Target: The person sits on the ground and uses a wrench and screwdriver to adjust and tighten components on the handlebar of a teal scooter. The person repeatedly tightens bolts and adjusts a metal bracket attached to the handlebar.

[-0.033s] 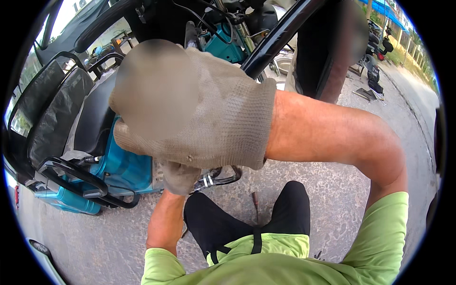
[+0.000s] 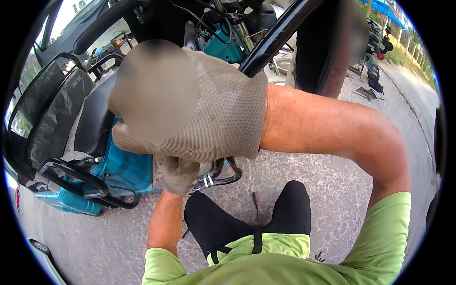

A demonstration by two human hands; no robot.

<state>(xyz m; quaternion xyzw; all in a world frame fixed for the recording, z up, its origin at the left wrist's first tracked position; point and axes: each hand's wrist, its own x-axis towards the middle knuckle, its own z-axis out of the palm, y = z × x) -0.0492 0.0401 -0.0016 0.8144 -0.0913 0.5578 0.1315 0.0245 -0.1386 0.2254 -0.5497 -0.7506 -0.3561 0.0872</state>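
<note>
My right hand (image 2: 223, 107), in a grey-brown knit work glove, reaches across the middle of the view, high in front of my chest. A round blur covers its knuckle side, but one finger shows curled at the lower left. Just below it, my left hand (image 2: 178, 176) wears a similar glove and points upward with its fingers bent. The right glove hides the left fingertips. Both hands look closed, and whatever lies between or inside them is hidden. Behind them stands a blue vehicle body (image 2: 128, 166) with a black seat (image 2: 92, 121).
A thick black bar (image 2: 280, 35) slants down beside my right glove. Black tubular rails (image 2: 73, 178) stick out at left; another bent black tube (image 2: 232, 175) is near my left hand. A thin tool (image 2: 255, 202) lies on the ground between my knees. Motorcycles (image 2: 375, 45) stand far right.
My right hand and forearm have shifted slightly up and left. More of the left glove and of the black tube beside it now shows.
</note>
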